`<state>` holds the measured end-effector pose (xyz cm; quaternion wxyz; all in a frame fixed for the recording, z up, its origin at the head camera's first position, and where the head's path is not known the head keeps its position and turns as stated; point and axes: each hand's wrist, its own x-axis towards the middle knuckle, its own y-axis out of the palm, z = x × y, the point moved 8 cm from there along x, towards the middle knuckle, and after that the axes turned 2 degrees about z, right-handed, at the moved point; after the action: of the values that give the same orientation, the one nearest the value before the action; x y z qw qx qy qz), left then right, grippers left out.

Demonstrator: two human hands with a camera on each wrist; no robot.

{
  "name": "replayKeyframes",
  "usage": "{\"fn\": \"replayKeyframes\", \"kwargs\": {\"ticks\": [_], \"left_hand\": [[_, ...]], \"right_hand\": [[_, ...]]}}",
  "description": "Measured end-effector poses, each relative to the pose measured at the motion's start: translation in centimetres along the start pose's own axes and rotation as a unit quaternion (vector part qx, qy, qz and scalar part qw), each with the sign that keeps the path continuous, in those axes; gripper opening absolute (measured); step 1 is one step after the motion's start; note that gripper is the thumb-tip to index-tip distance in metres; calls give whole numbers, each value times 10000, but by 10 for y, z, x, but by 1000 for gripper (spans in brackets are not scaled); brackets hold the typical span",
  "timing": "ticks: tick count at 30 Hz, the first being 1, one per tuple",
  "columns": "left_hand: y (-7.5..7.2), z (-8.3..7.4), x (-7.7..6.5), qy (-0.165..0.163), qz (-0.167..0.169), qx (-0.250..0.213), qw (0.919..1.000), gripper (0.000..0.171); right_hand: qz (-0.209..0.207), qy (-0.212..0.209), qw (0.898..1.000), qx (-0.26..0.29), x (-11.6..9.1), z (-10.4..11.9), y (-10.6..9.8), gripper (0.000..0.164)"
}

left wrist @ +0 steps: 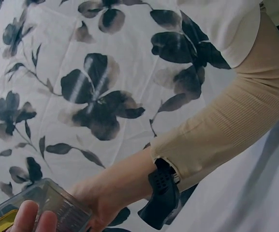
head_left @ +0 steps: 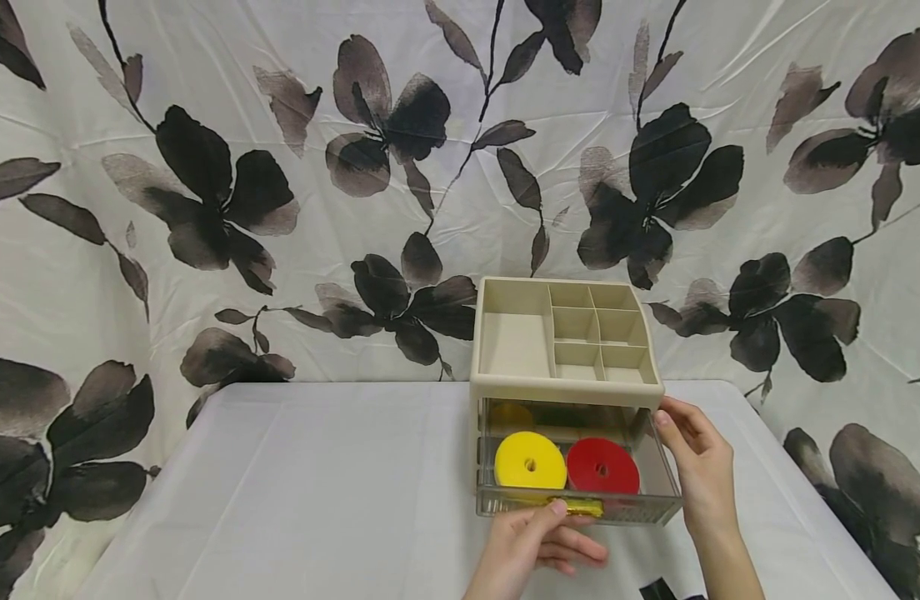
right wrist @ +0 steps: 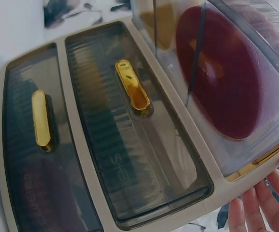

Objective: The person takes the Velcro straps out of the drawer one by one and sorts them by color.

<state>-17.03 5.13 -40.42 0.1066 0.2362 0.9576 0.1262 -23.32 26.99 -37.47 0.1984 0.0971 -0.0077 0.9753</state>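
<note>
A beige drawer organizer [head_left: 568, 390] stands at the back right of the table, with its top clear drawer [head_left: 497, 502] pulled out. In that drawer lie a yellow roll [head_left: 529, 460] and a red roll [head_left: 602, 467], side by side, each with a small hole in its middle. My left hand [head_left: 531, 542] pinches the drawer's gold handle [head_left: 586, 507], thumb on top and the other fingers below. At the organizer's right side, my right hand [head_left: 700, 458] rests with its fingertips against the frame. The right wrist view shows these fingers [right wrist: 253, 208] fairly straight along the beige edge.
Small compartments [head_left: 576, 325] divide the organizer's top. Two lower drawers with gold handles [right wrist: 41, 118] are closed in the right wrist view. A white cloth covers the table [head_left: 317, 483]; behind it hangs a floral curtain [head_left: 505, 208]. A black strap [head_left: 658, 590] shows near the right forearm.
</note>
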Motion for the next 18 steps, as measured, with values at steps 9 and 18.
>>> {"fn": "replayKeyframes", "kwargs": {"ticks": [9, 18], "left_hand": [[2, 7, -5, -235, -119, 42, 9996, 47], [4, 4, -5, -53, 196, 109, 9997, 52]], "right_hand": [[17, 3, 10000, -13, 0, 0, -1, 25], [38, -4, 10000, -50, 0, 0, 0, 27]]}}
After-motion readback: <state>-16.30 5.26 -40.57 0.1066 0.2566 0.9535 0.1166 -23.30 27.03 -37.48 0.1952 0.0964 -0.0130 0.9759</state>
